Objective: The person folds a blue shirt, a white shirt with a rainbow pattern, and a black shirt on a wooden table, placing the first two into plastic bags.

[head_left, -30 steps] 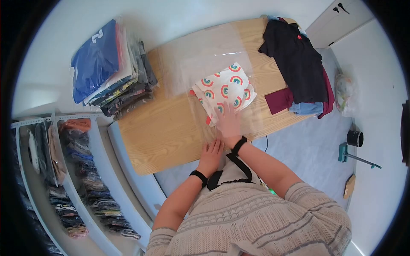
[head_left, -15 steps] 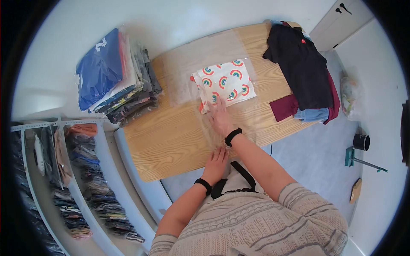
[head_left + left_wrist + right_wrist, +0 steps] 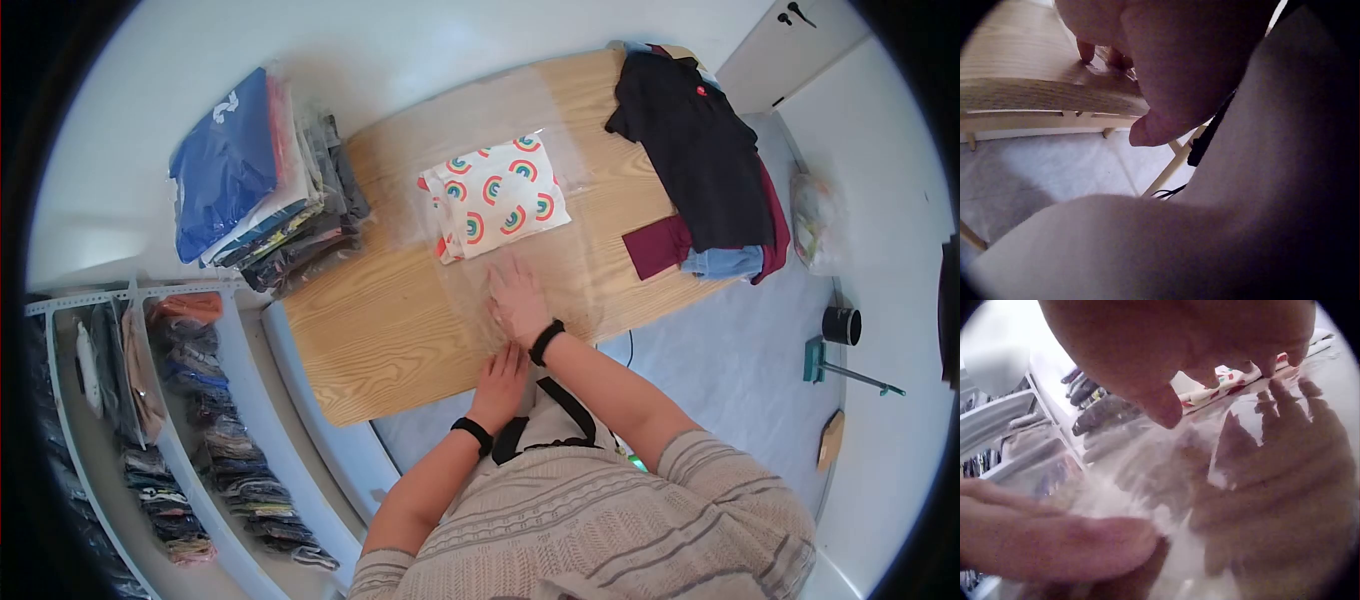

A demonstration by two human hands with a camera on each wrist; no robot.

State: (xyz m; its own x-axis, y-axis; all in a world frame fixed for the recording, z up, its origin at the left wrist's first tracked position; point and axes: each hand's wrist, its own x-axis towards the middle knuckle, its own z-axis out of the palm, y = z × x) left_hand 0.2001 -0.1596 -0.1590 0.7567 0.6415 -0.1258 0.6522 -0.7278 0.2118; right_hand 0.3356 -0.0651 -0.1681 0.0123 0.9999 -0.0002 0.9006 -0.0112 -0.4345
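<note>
A folded white garment (image 3: 500, 195) with rainbow prints lies inside a clear plastic bag (image 3: 560, 270) on the wooden table. My right hand (image 3: 518, 303) rests on the near part of the bag, fingers spread toward the garment's lower edge. Wrinkled film (image 3: 1141, 494) spreads beneath it in the right wrist view. Just below, at the table's near edge, my left hand (image 3: 502, 388) presses the bag's near end with its fingertips. In the left wrist view the left thumb (image 3: 1147, 130) hangs apart from the fingers, in front of the table edge.
Another clear plastic sheet or bag (image 3: 400, 150) lies under the garment's bag. Bagged clothes (image 3: 235, 170) are stacked at the far left. A black garment (image 3: 690, 150) lies over maroon (image 3: 655, 247) and denim (image 3: 725, 262) pieces at the right. Shelves of bagged clothes (image 3: 215, 420) stand at left.
My right hand has slid off the garment toward me, down onto the near part of the bag. The garment now lies flatter and squarer. The left hand stays at the table edge.
</note>
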